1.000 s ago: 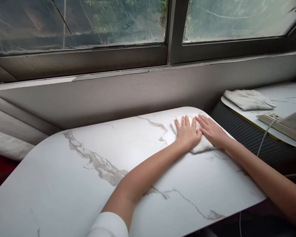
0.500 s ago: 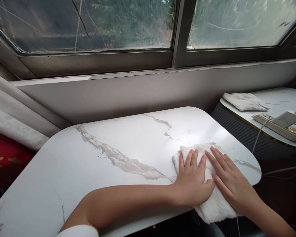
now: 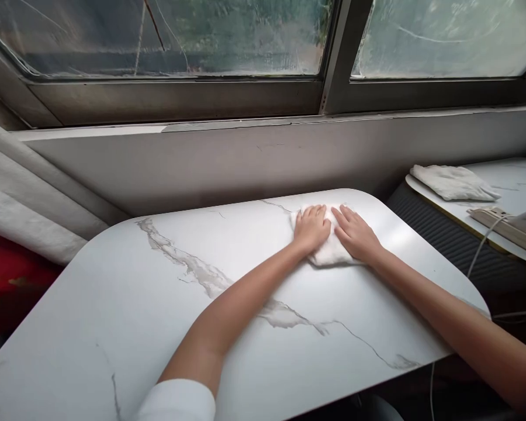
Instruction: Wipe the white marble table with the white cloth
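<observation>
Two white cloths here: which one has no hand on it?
The far cloth, on the second table near the power strip; the other cloth lies under the left hand and right hand.

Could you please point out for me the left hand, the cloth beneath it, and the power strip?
Left hand [image 3: 313, 229]: head view, on the back of the hand.
Cloth [image 3: 332, 248] beneath it: head view, on its uncovered middle.
Power strip [image 3: 506, 229]: head view, on its long near side.
</observation>
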`<state>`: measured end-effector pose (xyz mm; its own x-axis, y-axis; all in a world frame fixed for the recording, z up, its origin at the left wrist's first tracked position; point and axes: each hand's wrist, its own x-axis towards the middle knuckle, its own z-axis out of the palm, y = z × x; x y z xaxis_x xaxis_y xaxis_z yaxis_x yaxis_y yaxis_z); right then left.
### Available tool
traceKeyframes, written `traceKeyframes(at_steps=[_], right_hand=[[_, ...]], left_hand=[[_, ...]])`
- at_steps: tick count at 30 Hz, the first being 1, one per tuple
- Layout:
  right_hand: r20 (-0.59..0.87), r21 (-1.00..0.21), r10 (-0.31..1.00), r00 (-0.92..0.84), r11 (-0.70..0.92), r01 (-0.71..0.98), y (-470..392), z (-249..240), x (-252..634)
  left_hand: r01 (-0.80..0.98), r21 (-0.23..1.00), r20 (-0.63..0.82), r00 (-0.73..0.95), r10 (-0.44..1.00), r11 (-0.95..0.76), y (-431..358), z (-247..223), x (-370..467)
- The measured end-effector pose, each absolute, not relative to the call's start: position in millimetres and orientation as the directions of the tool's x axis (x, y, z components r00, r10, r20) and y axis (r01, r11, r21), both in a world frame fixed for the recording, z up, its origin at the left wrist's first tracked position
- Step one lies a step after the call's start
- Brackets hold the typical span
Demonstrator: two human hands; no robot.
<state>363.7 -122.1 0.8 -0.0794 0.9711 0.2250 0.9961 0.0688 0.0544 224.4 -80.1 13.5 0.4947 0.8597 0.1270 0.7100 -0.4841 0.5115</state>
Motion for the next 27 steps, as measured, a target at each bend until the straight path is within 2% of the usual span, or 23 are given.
traceKeyframes(at_steps=[7, 13, 20, 24, 27], right_hand=[[0.217, 0.044, 0.968, -0.129, 0.122, 0.992, -38, 3, 354], [0.261, 0.013, 0.950, -0.170, 0.173, 0.985, -26, 1, 351], [0.208, -0.003, 0.962, -0.179, 0.184, 0.983, -68, 6, 338], [0.176, 0.020, 0.969, -0.173, 0.173, 0.985, -122, 4, 326], [0.209, 0.039, 0.956, -0.205, 0.201, 0.979, -172, 0, 320]], left_hand=[[0.784, 0.426, 0.212, 0.398, 0.893, -0.451, -17, 9, 220], [0.827, 0.389, 0.225, 0.343, 0.912, -0.407, -13, 8, 215], [0.839, 0.356, 0.174, 0.374, 0.911, -0.412, -50, 10, 203], [0.818, 0.361, 0.135, 0.430, 0.893, -0.448, -97, 12, 188], [0.792, 0.367, 0.124, 0.479, 0.869, -0.488, -142, 13, 175]])
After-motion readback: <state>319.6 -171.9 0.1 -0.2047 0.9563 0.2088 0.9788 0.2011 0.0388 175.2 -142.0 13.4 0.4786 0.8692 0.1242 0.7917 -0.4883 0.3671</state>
